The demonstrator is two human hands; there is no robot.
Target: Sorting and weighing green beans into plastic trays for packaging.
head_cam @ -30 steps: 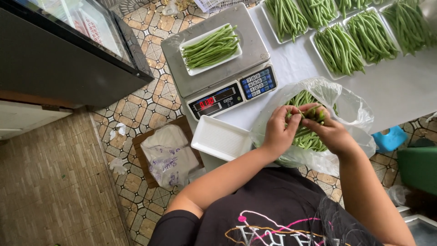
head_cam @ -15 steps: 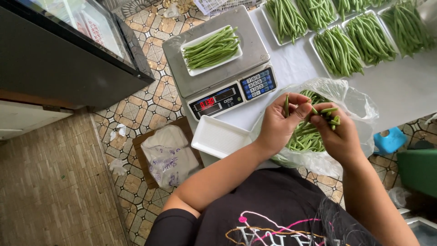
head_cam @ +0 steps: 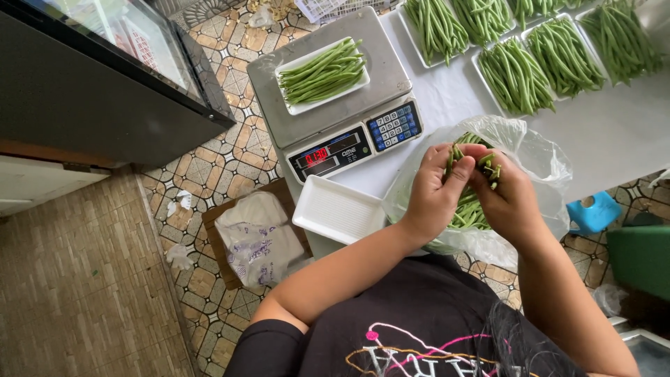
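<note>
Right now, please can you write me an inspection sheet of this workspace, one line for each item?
Surface: white table, partly bare on the right side.
Job's things: clear plastic bag with loose green beans inside; small bunch of beans held above it; empty white tray beside the bag; scale carrying a tray of beans.
Clutter: five filled trays along the far edge.
Grips: left hand and right hand both closed on the bunch.
Cables: nothing seen.
Surroundings: patterned tile floor; dark glass-topped cabinet; cardboard with a plastic bag on the floor; blue stool.
</note>
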